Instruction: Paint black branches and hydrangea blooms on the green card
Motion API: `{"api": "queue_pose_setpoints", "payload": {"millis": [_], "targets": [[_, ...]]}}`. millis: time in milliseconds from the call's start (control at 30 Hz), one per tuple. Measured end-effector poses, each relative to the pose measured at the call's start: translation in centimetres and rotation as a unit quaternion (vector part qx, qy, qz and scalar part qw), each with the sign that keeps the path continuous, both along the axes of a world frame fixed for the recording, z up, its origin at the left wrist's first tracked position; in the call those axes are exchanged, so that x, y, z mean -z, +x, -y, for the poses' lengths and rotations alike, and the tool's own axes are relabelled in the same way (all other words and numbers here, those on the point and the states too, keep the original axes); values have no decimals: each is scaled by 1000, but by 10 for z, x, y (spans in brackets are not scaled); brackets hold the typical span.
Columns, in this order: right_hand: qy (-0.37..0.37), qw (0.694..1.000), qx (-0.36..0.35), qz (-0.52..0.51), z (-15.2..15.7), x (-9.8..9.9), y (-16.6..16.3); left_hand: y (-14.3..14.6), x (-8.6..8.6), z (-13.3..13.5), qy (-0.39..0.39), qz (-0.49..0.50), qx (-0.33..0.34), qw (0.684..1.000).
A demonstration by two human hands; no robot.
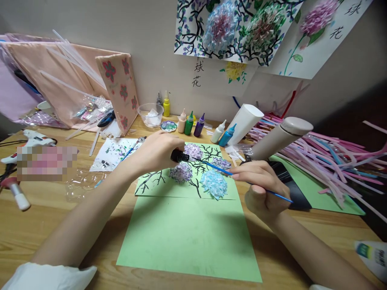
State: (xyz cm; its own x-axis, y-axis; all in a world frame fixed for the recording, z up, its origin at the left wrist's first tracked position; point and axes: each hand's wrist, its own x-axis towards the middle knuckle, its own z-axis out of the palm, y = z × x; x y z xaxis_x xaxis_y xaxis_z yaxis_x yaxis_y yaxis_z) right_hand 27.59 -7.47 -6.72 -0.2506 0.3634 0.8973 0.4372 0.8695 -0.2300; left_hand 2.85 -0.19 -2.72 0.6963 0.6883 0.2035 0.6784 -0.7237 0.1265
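Note:
My left hand (159,151) is closed around a small black bottle (180,156), tipped sideways with its mouth toward the right. In my right hand (266,189) is a thin blue paintbrush (217,167), its tip close to the bottle's mouth; whether they touch I cannot tell. Below both hands lies a green sheet with a picture (178,189): black branches, purple textured flowers (180,173) and a light blue one (214,184). A plain green sheet (190,237) extends from it toward me.
Several paint bottles (189,123) stand behind the picture, beside a clear bowl (150,114). A paint-spotted paper (113,153) and glue gun (38,140) lie left. On the right are a grey tumbler (279,139), a white roll (246,123) and many pipe cleaners (329,153).

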Motion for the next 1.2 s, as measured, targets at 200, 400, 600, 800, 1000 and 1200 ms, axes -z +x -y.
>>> {"api": "queue_pose_setpoints", "payload": {"millis": [200, 400, 600, 800, 1000, 1200], "targets": [[-97, 995, -26, 28, -4, 4, -2, -13, -10, -4, -5, 18, -37, 999], [-136, 987, -50, 68, -10, 17, -9, -18, -16, -4, -14, 23, -58, 998], [-146, 984, -50, 85, -12, 21, -9, -18, -16, -4, -16, 21, -52, 998], [-150, 982, -46, 102, -13, 21, -9, -19, -17, -4, -19, 20, -63, 998], [-141, 984, -47, 93, -12, 19, -8, -20, -17, -4, -13, 34, -55, 998], [-139, 985, -50, 93, -11, 16, -9, -20, -17, -4, -16, 35, -53, 998]]}}
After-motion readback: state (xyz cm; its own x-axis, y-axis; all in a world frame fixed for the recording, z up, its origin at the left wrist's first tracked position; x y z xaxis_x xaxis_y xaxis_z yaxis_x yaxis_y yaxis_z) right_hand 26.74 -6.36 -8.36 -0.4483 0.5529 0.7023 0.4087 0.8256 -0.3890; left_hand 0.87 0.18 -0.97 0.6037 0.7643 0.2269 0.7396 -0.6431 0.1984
